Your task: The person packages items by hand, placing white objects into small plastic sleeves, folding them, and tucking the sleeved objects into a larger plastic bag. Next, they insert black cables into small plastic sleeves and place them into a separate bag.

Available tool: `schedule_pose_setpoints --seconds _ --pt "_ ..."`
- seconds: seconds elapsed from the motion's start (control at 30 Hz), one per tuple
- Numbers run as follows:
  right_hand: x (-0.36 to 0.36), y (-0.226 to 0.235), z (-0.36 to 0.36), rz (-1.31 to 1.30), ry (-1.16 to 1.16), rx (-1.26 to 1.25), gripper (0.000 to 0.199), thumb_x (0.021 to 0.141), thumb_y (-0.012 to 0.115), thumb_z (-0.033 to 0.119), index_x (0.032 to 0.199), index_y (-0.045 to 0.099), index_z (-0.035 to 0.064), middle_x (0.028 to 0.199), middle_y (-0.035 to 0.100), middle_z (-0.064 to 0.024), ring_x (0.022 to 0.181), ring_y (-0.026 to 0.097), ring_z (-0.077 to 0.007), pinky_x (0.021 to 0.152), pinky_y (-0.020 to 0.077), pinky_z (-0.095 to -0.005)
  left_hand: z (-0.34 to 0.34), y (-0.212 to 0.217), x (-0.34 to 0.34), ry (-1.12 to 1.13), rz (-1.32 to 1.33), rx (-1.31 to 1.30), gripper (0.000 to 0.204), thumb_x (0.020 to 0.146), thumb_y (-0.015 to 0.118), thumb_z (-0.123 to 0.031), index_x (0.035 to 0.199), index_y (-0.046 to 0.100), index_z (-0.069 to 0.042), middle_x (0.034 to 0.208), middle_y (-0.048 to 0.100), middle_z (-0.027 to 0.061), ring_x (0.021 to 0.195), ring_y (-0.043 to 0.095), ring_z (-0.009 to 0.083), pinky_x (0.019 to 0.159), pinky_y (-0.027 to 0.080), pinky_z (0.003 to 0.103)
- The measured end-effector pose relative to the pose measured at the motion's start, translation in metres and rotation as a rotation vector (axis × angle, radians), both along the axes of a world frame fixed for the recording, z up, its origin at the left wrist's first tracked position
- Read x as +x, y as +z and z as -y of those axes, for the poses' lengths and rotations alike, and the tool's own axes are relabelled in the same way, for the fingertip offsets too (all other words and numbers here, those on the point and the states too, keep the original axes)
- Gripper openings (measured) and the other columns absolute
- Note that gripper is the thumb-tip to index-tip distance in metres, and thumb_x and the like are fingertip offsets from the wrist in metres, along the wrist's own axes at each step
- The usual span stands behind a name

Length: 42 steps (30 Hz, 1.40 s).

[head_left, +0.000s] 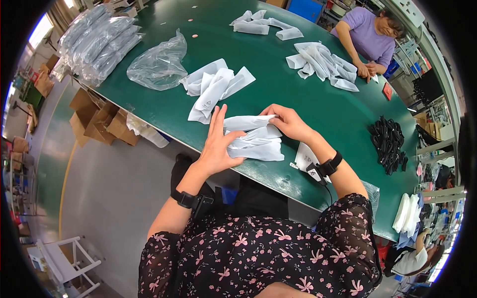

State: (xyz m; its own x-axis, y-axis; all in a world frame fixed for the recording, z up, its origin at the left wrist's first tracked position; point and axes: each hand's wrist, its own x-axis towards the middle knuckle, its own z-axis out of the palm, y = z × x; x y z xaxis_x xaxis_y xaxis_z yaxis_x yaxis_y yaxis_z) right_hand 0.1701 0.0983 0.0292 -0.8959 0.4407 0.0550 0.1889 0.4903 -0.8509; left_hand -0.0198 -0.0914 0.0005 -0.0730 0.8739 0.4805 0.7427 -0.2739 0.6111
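A small stack of white, soft-looking pouches (256,144) lies near the front edge of the green table (318,134). At its left end is my left hand (216,144), thumb and index finger against the pouches, the other fingers stretched up along their ends. My right hand (290,123) pinches the far right corner of the top pouch. Just beyond my left fingertips lies a loose pile of similar white pouches (213,87). Beneath my right forearm, another white pouch (304,156) with a printed mark is partly covered. What is inside the pouches cannot be made out.
A crumpled clear plastic bag (160,64) and stacked plastic-wrapped bundles (97,44) lie at the far left. More white pouches (323,64) are farther back. Coiled black cables (386,144) lie right. A co-worker (365,37) works across the table. Cardboard boxes (102,119) stand below the left edge.
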Motion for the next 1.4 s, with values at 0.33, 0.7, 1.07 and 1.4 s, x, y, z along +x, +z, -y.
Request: schedule_pose_setpoints --seconds 0.33,0.7,1.07,1.4 --pt "0.001 0.004 0.002 0.004 0.069 0.126 0.018 0.079 0.053 0.000 0.095 0.063 0.0001 0.101 0.064 -0.0084 0.080 0.059 -0.0172 0.071 0.0480 -0.0299 0.000 0.003 -0.005 -0.092 0.034 -0.093 0.057 0.058 0.080 -0.014 0.112 0.061 -0.012 0.127 0.048 0.0119 0.120 0.044 0.0347 0.100 0.041 0.043" --pt "-0.095 0.002 -0.047 -0.099 -0.095 0.385 0.034 0.080 0.054 -0.004 0.112 0.063 0.0022 0.112 0.061 -0.0174 0.090 0.065 -0.0288 0.078 0.0517 -0.0378 0.000 -0.002 -0.004 -0.214 0.029 -0.108 0.056 0.060 0.079 -0.012 0.113 0.059 -0.010 0.127 0.048 0.0143 0.120 0.045 0.0355 0.099 0.042 0.043" --pt "-0.069 -0.016 -0.056 0.146 -0.106 0.421 0.015 0.075 0.058 -0.002 0.090 0.058 -0.0001 0.086 0.063 -0.0171 0.081 0.062 -0.0340 0.071 0.0484 -0.0406 0.003 0.003 -0.002 -0.148 0.129 -0.175 0.066 0.057 0.081 -0.015 0.118 0.055 -0.006 0.128 0.048 0.0161 0.121 0.043 0.0370 0.101 0.041 0.043" --pt "-0.012 -0.013 -0.010 0.004 0.011 0.236 0.014 0.076 0.060 0.002 0.082 0.048 0.0021 0.077 0.049 -0.0104 0.066 0.049 -0.0264 0.060 0.0415 -0.0358 -0.004 0.006 -0.002 -0.044 -0.127 0.021 0.074 0.056 0.083 -0.020 0.123 0.055 -0.008 0.148 0.027 0.0211 0.139 0.026 0.0416 0.111 0.031 0.048"
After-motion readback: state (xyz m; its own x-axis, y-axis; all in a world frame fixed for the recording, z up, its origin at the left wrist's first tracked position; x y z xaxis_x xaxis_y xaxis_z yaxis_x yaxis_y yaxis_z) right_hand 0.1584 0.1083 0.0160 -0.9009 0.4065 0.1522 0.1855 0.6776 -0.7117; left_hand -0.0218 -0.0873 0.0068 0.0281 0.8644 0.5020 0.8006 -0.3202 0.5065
